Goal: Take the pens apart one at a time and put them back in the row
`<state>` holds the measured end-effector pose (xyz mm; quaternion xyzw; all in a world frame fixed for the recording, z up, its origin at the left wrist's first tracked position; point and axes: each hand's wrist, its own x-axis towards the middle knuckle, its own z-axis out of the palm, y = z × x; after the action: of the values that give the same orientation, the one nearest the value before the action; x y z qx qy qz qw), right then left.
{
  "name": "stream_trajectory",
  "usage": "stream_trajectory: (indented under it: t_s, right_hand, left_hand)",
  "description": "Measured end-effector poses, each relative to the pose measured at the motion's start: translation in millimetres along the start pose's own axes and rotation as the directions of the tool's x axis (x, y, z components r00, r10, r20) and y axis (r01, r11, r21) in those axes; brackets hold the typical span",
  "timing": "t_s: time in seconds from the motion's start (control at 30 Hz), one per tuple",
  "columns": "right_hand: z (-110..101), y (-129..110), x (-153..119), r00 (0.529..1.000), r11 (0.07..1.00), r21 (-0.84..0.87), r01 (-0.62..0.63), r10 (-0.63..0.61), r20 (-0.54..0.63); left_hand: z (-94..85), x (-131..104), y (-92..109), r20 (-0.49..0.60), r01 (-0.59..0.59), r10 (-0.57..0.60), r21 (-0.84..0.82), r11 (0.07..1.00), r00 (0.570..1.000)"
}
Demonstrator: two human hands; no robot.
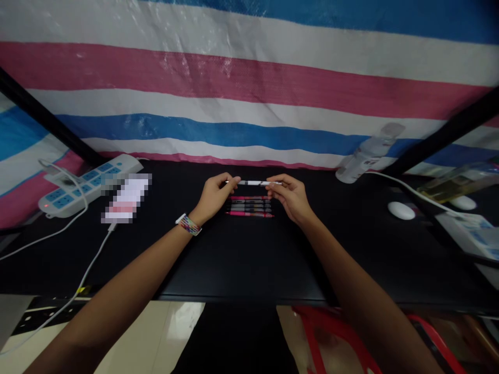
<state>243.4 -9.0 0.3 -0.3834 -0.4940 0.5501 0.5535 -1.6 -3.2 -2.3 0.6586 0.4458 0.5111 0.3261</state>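
A white pen [254,183] with dark parts lies level between my two hands, just beyond a row of pens. My left hand [217,193] pinches its left end between thumb and fingers, and a striped band circles that wrist. At the other end, the fingers of my right hand [287,193] are closed on the pen. Nearer to me, several pens [251,205] lie side by side on the black table [241,259]. The nearest, a pink pen [249,213], and the farthest, a reddish one, flank darker pens. My fingers partly cover the row's ends.
On the left are a white power strip [93,182] and a blurred-out phone [127,200] on a cable. To the right stand a clear bottle [364,153], a white mouse [401,210] and another power strip [471,234]. A striped sheet [234,78] hangs behind; a red stool [331,324] is below.
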Motion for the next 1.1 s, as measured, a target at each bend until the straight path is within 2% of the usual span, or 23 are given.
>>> stream_trajectory:
  t_s: [0.2,0.37,0.53,0.67,0.8,0.97,1.1]
  right_hand:
    - [-2.7,3.2,2.7,0.998,0.998,0.022,-0.067,0.067,-0.006]
    - [-4.2,5.5,4.9,0.997,0.996,0.052,-0.075,0.075,0.0]
    - [-2.1,4.9,4.4,0.997,0.994,0.076,-0.08,0.081,-0.012]
    - [0.6,5.5,3.8,0.996,0.994,0.065,-0.084,0.085,-0.014]
    - [2.0,6.2,4.1,0.996,0.993,0.075,-0.087,0.089,-0.029]
    - [2.6,5.7,4.3,0.996,0.993,0.086,-0.079,0.081,-0.027]
    - [2.6,5.9,4.4,0.995,0.992,0.09,-0.085,0.089,-0.035]
  left_hand:
    - [-1.3,3.0,-0.7,0.038,-0.077,0.081,-0.096,0.992,0.996]
    - [-1.0,2.8,-2.5,0.078,-0.012,0.024,-0.142,0.99,0.997]
    - [-1.4,2.3,-2.5,0.056,-0.098,0.104,-0.101,0.99,0.993]
    - [-1.0,1.3,-0.1,0.087,-0.047,0.053,-0.064,0.997,0.995]
    - [0.1,0.7,1.0,0.052,-0.159,0.161,-0.028,0.987,0.986]
    - [1.0,0.6,-0.1,0.079,-0.051,0.054,-0.042,0.998,0.995]
    - [2.1,0.9,0.9,0.036,-0.172,0.172,-0.024,0.985,0.984]
